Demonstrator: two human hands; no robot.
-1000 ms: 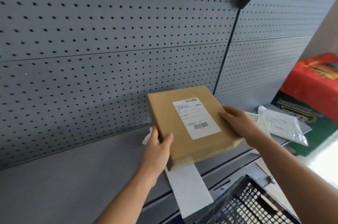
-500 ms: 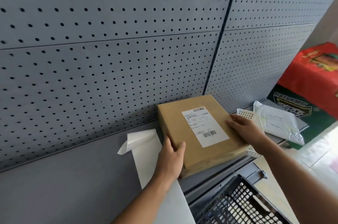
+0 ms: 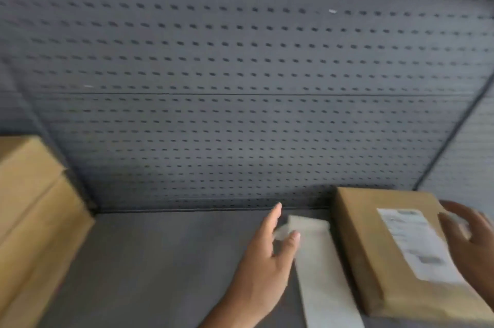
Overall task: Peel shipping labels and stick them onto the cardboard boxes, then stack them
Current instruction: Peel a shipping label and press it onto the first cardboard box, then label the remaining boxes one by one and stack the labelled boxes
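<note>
A flat brown cardboard box [image 3: 374, 242] lies on the grey shelf at the lower right, with a white shipping label [image 3: 417, 244] stuck on its top. My right hand [image 3: 470, 242] rests on the box's right side, partly over the label. A strip of white label backing paper [image 3: 323, 274] lies on the shelf just left of the box. My left hand [image 3: 267, 255] hovers open beside the strip's curled upper end, apart from the box. The whole view is motion-blurred.
A stack of larger brown cardboard boxes [image 3: 32, 215] stands at the far left of the grey shelf [image 3: 160, 260]. A grey pegboard wall [image 3: 240, 87] rises directly behind the shelf.
The view has swung left, so the stacked boxes have come into sight. My left hand has let go of the labelled box and moved left beside the backing strip. My right hand stays on the box.
</note>
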